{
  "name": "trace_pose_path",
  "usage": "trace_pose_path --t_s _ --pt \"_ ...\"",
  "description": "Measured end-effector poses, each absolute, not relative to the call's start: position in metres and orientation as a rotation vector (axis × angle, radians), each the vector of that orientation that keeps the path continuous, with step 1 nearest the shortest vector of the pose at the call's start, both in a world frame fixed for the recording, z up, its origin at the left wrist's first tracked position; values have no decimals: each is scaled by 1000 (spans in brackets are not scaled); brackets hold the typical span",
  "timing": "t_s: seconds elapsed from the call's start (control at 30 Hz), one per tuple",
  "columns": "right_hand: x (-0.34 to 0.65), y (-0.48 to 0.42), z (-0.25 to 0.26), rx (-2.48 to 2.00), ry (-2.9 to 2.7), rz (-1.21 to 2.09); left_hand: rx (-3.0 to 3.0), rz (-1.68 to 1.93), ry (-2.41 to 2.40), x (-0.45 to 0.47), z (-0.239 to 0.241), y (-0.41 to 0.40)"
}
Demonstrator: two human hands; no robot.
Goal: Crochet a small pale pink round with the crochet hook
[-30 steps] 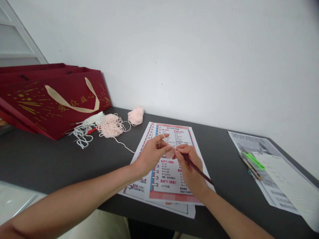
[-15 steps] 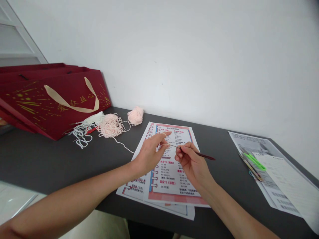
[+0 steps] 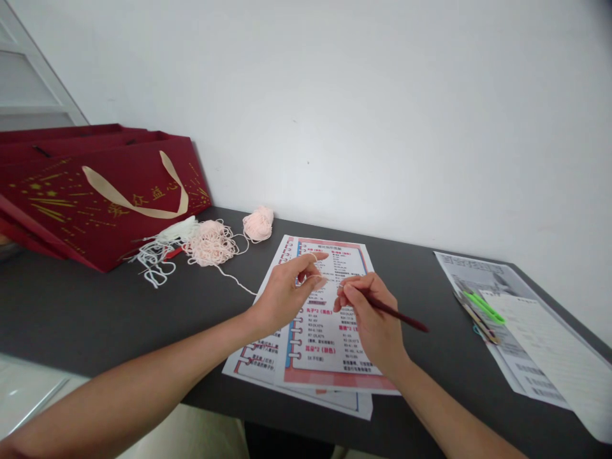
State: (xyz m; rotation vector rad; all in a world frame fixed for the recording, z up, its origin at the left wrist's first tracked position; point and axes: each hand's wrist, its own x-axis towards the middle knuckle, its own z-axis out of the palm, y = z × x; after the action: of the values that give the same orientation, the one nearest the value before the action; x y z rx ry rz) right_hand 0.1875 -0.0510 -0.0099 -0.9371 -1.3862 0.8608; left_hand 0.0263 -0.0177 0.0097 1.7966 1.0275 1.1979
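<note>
My left hand (image 3: 287,290) is raised over the printed pattern sheet (image 3: 318,354), its index finger stretched out with pale pink yarn (image 3: 313,257) looped around it. The thumb and the other fingers close on the yarn near their tips. To its right, my right hand (image 3: 375,312) grips a crochet hook (image 3: 401,317) by its dark red handle. The hook's thin tip points at the left hand, with a small gap between the two hands. From the loose pink yarn pile (image 3: 210,243) a strand runs to the sheet and passes out of sight behind my left hand.
Red gift bags (image 3: 100,191) stand at the left against the wall. White yarn (image 3: 155,255) and a pink yarn ball (image 3: 259,224) lie near them. On the right, papers (image 3: 540,344) carry a bright green tool (image 3: 484,307) and slim metal tools (image 3: 478,319).
My right hand has drawn slightly away from the left, and the hook's handle now slants lower to the right. My left hand stays nearly in place.
</note>
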Motion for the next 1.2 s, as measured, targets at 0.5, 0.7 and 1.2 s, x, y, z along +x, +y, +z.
trace_pose_path --t_s 0.5,0.7,1.2 --pt "202 -50 -13 -853 -1859 466 1791 1122 1014 22 5 -11" --pt "200 -44 -8 -920 -1267 1124 1718 1048 975 21 6 -6" --pt "188 -40 -10 -759 -752 1596 1117 931 727 31 -6 -13"
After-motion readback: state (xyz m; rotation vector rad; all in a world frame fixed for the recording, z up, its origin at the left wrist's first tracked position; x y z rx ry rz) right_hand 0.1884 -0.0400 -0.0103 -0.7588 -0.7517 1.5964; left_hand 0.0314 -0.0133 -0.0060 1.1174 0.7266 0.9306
